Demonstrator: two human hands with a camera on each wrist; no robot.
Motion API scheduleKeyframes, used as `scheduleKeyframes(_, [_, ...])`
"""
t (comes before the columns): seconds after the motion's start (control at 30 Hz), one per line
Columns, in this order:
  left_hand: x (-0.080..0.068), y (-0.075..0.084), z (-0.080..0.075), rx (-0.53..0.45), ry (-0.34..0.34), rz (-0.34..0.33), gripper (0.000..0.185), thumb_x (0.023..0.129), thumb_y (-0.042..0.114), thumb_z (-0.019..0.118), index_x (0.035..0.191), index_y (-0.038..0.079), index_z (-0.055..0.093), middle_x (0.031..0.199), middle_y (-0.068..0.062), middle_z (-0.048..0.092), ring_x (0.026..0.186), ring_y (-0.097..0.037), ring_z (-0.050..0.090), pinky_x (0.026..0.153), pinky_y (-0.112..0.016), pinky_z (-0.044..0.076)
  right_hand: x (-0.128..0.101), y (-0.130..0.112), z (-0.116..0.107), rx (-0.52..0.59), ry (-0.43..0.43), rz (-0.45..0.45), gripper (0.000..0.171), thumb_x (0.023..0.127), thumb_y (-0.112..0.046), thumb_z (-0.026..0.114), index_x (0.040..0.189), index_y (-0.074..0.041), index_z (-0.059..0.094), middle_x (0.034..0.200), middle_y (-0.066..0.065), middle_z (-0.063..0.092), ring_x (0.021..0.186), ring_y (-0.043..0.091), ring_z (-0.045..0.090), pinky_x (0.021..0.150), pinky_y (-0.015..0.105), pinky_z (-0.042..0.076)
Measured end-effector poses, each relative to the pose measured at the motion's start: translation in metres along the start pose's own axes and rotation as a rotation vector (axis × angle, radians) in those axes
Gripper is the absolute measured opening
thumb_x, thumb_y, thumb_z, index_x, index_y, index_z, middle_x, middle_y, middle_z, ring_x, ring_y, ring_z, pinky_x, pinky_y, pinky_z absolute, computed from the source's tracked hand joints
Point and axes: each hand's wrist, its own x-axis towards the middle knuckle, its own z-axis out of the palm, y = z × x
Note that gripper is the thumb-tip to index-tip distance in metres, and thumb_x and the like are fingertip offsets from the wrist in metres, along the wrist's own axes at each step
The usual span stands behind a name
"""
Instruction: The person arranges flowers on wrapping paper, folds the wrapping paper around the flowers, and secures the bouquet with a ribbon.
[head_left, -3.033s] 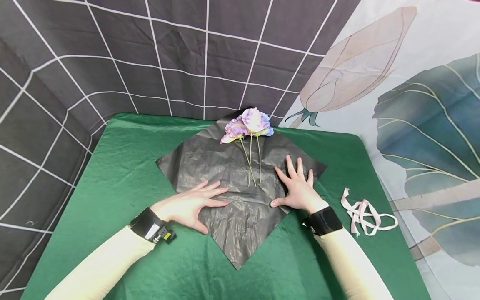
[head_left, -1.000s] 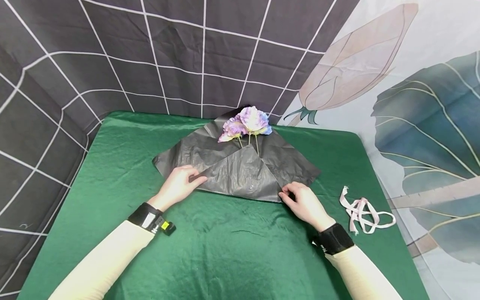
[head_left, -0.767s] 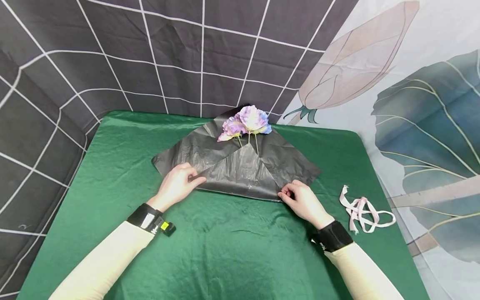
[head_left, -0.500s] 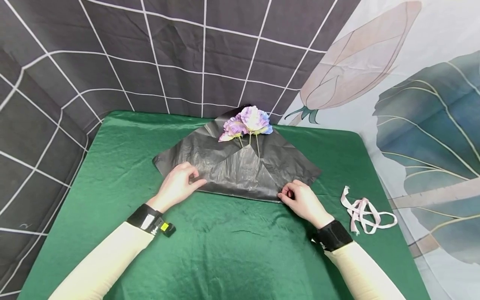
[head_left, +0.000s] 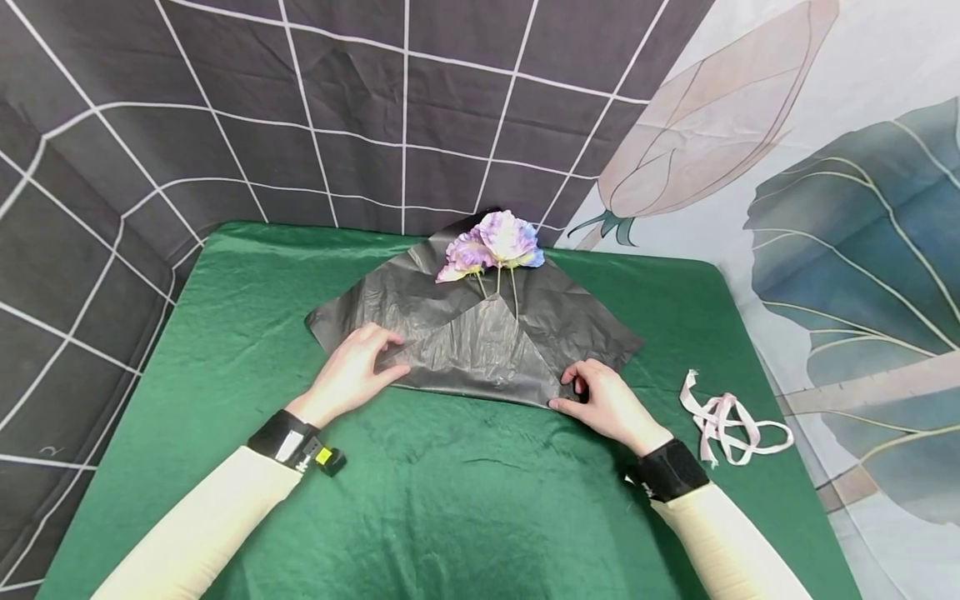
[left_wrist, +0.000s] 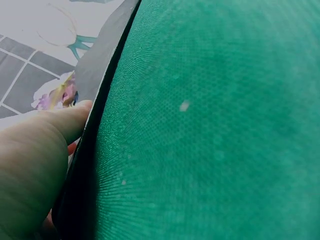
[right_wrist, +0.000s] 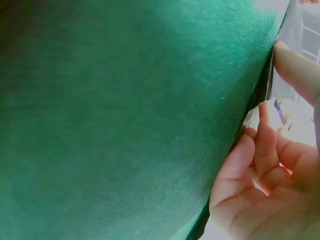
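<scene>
A black sheet of wrapping paper (head_left: pixel 480 350) lies on the green tablecloth (head_left: pixel 465 500), its near corner folded up over the stems of several purple flowers (head_left: pixel 498 242). My left hand (head_left: pixel 360 367) grips the left end of the fold, fingers curled, thumb along the paper's edge (left_wrist: pixel 95 70). My right hand (head_left: pixel 600 396) pinches the fold's right end between thumb and curled fingers (right_wrist: pixel 265 185). The flower heads (left_wrist: pixel 57 92) stick out past the sheet's far corner.
A loose pink ribbon (head_left: pixel 723 421) lies on the cloth to the right of my right hand. Printed fabric backdrops hang close behind the table and on the right. The table's right edge runs just beyond the ribbon.
Three seconds ago the sheet lay flat under both open hands; its near corner is now folded over the stems. In the last second both hands only shifted slightly along the crease.
</scene>
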Motion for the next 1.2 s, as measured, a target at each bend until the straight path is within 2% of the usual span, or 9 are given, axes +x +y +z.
scheduleKeyframes(0.13, [0.001, 0.002, -0.001, 0.071, -0.008, 0.089, 0.048, 0.081, 0.036, 0.074, 0.121, 0.013, 0.059, 0.11, -0.004, 0.055, 0.1, -0.021, 0.053, 0.086, -0.039, 0.045, 0.0, 0.001, 0.001, -0.006, 0.0, -0.005, 0.036, 0.074, -0.037, 0.081, 0.094, -0.015, 0.06, 0.077, 0.0, 0.05, 0.068, 0.011, 0.043, 0.062, 0.028, 0.037])
scheduleKeyframes(0.27, [0.007, 0.012, 0.001, 0.173, -0.034, 0.306, 0.058, 0.081, 0.018, 0.073, 0.135, 0.015, 0.051, 0.134, -0.01, 0.048, 0.124, -0.028, 0.045, 0.101, -0.047, 0.038, 0.0, 0.001, 0.002, -0.017, -0.011, -0.007, 0.036, 0.075, -0.037, 0.08, 0.094, -0.015, 0.06, 0.077, 0.0, 0.05, 0.068, 0.011, 0.043, 0.062, 0.028, 0.037])
scheduleKeyframes(0.4, [0.012, 0.03, 0.007, 0.205, -0.156, 0.574, 0.083, 0.071, -0.013, 0.06, 0.145, 0.017, 0.04, 0.153, -0.012, 0.029, 0.141, -0.031, 0.025, 0.112, -0.051, 0.023, 0.001, -0.001, 0.001, -0.026, -0.025, -0.002, 0.035, 0.075, -0.037, 0.08, 0.095, -0.016, 0.06, 0.078, -0.001, 0.05, 0.069, 0.012, 0.043, 0.063, 0.029, 0.038])
scheduleKeyframes(0.47, [0.012, 0.038, 0.01, 0.216, -0.236, 0.658, 0.091, 0.066, -0.021, 0.055, 0.147, 0.017, 0.037, 0.156, -0.01, 0.024, 0.143, -0.032, 0.021, 0.113, -0.051, 0.02, 0.001, -0.001, 0.001, -0.03, -0.025, -0.004, 0.036, 0.075, -0.037, 0.08, 0.096, -0.016, 0.06, 0.079, -0.001, 0.05, 0.07, 0.012, 0.043, 0.064, 0.029, 0.038])
scheduleKeyframes(0.53, [0.011, 0.045, 0.013, 0.236, -0.302, 0.7, 0.091, 0.065, -0.023, 0.052, 0.147, 0.015, 0.037, 0.156, -0.009, 0.024, 0.143, -0.031, 0.023, 0.114, -0.049, 0.02, 0.001, -0.002, 0.001, -0.034, -0.024, -0.009, 0.036, 0.075, -0.037, 0.08, 0.096, -0.016, 0.06, 0.079, -0.001, 0.05, 0.07, 0.012, 0.043, 0.064, 0.029, 0.038])
scheduleKeyframes(0.73, [0.007, 0.047, 0.019, 0.296, -0.405, 0.685, 0.079, 0.076, -0.02, 0.047, 0.146, 0.015, 0.038, 0.155, -0.006, 0.027, 0.142, -0.029, 0.026, 0.114, -0.044, 0.023, 0.001, -0.002, 0.001, -0.029, -0.025, -0.022, 0.036, 0.075, -0.036, 0.08, 0.096, -0.015, 0.06, 0.079, -0.001, 0.05, 0.07, 0.012, 0.043, 0.065, 0.029, 0.037])
scheduleKeyframes(0.9, [0.006, 0.043, 0.02, 0.24, -0.543, 0.575, 0.103, 0.062, -0.016, 0.066, 0.151, 0.02, 0.027, 0.159, -0.001, 0.015, 0.145, -0.025, 0.013, 0.116, -0.043, 0.014, -0.001, -0.009, 0.002, -0.086, -0.008, -0.028, 0.039, 0.076, -0.033, 0.079, 0.101, -0.012, 0.06, 0.079, 0.001, 0.05, 0.072, 0.015, 0.044, 0.068, 0.033, 0.038])
scheduleKeyframes(1.07, [0.008, 0.044, 0.019, 0.172, -0.608, 0.515, 0.113, 0.054, -0.011, 0.07, 0.151, 0.022, 0.025, 0.16, 0.002, 0.009, 0.146, -0.023, 0.008, 0.117, -0.044, 0.009, -0.003, -0.036, 0.004, -0.31, 0.081, -0.091, 0.054, 0.077, -0.024, 0.079, 0.124, -0.011, 0.056, 0.103, 0.01, 0.06, 0.092, 0.031, 0.056, 0.076, 0.046, 0.048])
scheduleKeyframes(1.2, [0.007, 0.044, 0.019, 0.13, -0.608, 0.506, 0.112, 0.052, -0.011, 0.069, 0.151, 0.022, 0.027, 0.16, 0.002, 0.01, 0.146, -0.023, 0.007, 0.117, -0.046, 0.009, -0.002, -0.069, 0.012, -0.408, 0.133, -0.247, 0.058, 0.077, -0.01, 0.07, 0.132, -0.017, 0.056, 0.125, 0.01, 0.057, 0.116, 0.034, 0.052, 0.082, 0.052, 0.048])
